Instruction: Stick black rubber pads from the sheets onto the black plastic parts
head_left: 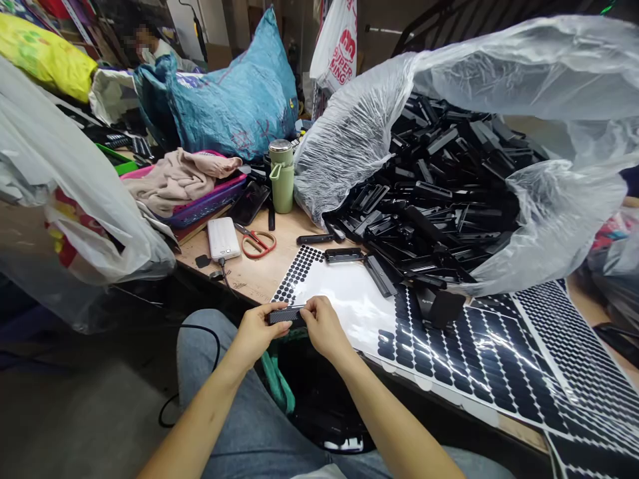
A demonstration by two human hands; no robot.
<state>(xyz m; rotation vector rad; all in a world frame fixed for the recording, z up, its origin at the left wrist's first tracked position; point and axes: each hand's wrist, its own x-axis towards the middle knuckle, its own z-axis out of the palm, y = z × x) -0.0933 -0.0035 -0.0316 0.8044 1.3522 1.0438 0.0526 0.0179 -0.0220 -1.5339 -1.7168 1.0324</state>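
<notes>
Between my two hands, just over the table's front edge, is a small black plastic casing [283,317] with a ribbed-looking surface. My left hand [259,332] grips its left end between thumb and fingers. The fingers of my right hand [322,326] are closed on its right end. Just beyond lies a white sticker sheet [344,293] with rows of black adhesive pads. Similar black casings spill from a large clear plastic bag [349,126] onto the sheet. One loose casing [343,255] rests at the sheet's far edge.
Red-handled scissors [259,244], a white power bank [223,238] with a cable, and a green flask [281,179] stand left of the sheet. A basket [200,203] holds a beige cloth. A black bag [319,386] sits between my knees. Another person [154,46] is at the back left.
</notes>
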